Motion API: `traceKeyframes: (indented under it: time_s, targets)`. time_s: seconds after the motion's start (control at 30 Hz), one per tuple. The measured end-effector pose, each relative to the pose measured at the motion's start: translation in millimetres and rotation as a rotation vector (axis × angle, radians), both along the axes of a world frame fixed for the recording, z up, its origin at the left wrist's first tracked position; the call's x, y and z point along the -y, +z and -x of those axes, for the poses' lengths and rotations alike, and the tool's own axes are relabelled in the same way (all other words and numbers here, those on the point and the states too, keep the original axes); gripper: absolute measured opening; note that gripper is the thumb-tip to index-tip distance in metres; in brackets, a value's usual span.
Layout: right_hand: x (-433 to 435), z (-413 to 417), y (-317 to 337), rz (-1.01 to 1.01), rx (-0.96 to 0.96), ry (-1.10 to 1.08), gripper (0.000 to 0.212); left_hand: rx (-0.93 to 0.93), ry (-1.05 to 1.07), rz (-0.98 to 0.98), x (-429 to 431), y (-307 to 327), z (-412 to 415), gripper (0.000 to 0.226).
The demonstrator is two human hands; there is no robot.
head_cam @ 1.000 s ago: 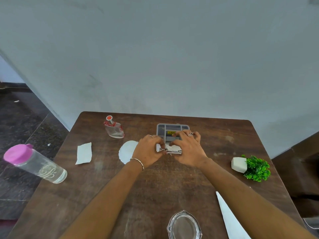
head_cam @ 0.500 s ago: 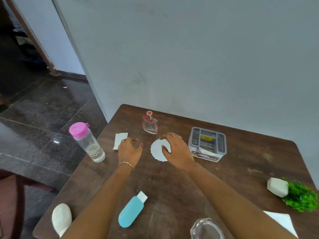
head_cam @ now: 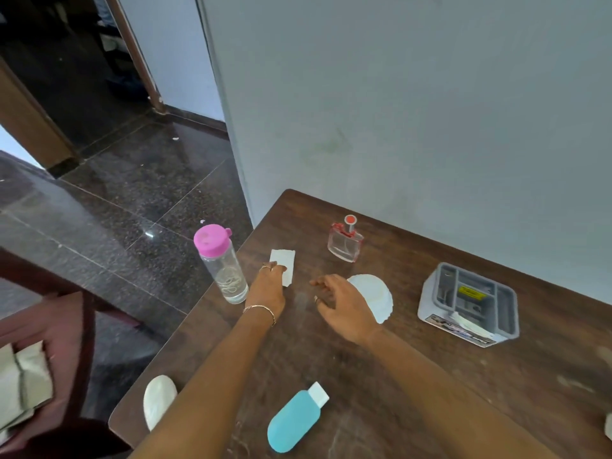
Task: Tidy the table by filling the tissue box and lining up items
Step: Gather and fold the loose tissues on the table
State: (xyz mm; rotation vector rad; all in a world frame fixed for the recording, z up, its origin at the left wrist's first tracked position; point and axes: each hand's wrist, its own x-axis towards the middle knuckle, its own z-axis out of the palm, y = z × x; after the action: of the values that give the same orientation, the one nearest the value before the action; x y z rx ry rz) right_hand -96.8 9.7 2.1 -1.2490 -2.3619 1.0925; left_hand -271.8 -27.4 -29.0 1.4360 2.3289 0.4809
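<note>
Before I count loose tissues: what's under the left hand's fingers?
The left hand presses its fingertips on a small white tissue lying flat on the table; the corner beneath them is hidden.

Worn matt wood table; clear plastic bottle; glossy glass perfume bottle; white paper tissue.

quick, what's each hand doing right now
Left hand: fingertips on the small folded tissue, not lifted.
Right hand: open, holding nothing, beside the round white paper.

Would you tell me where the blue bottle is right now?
In the head view, the blue bottle lies on its side near the table's front edge, between the two forearms, right of the white oval object.
</note>
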Motion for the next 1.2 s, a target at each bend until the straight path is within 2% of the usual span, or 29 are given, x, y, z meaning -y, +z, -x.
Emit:
traceKeyframes:
  time_s: [0.13,0.23,0.33,0.43,0.53,0.6,0.7,0.83,0.93,1.1,1.2]
  targets:
    - [-4.3,-3.8,-6.2,-0.008,-0.009,-0.026,0.023,-0.114,-0.016,-0.004,-6.4,-5.7,4.9,0.03]
    - [-5.0,-8.7,-8.6,-0.02,-0.014,-0.047,0.021,-0.185,-0.061,0.011,-10.0,-6.4,5.6,0.023]
    - [-5.6,-12.6,-9.1,-0.016,-0.025,-0.049,0.022,-0.171,-0.036,0.007,-13.0,-3.4,5.9,0.021]
    - [-7.9,-15.6,-6.5,0.007,-0.046,-0.069,0.025,0.04,0.046,-0.091,-15.7,7.4,1.6,0.021]
    - [-14.4,-18.7,1.6,0.051,-0.122,-0.171,0.035,0.409,0.138,-0.188,-17.7,28.1,-8.9,0.012]
    - [-21.3,-21.2,10.4,0.066,-0.145,-0.24,0.044,0.594,0.124,-0.235,-19.2,42.7,-19.2,0.007]
    - [-28.5,-27.3,25.3,0.033,-0.125,-0.216,0.055,0.67,0.036,-0.254,-22.9,61.2,-30.7,0.007]
    - [-31.3,-47.4,44.1,0.029,-0.117,-0.226,0.063,0.679,-0.098,-0.202,-28.4,76.6,-46.0,0.005]
    - [-30.0,-71.8,52.0,0.048,-0.136,-0.225,0.058,0.674,-0.213,-0.148,-28.3,87.8,-67.4,0.011]
    - [-25.7,-121.7,64.1,-0.012,-0.086,-0.265,0.027,0.652,-0.365,-0.057,-34.7,105.7,-116.2,0.025]
    - [-26.9,-153.4,69.6,-0.056,-0.087,-0.333,0.018,0.645,-0.447,-0.073,-40.5,114.6,-145.9,0.039]
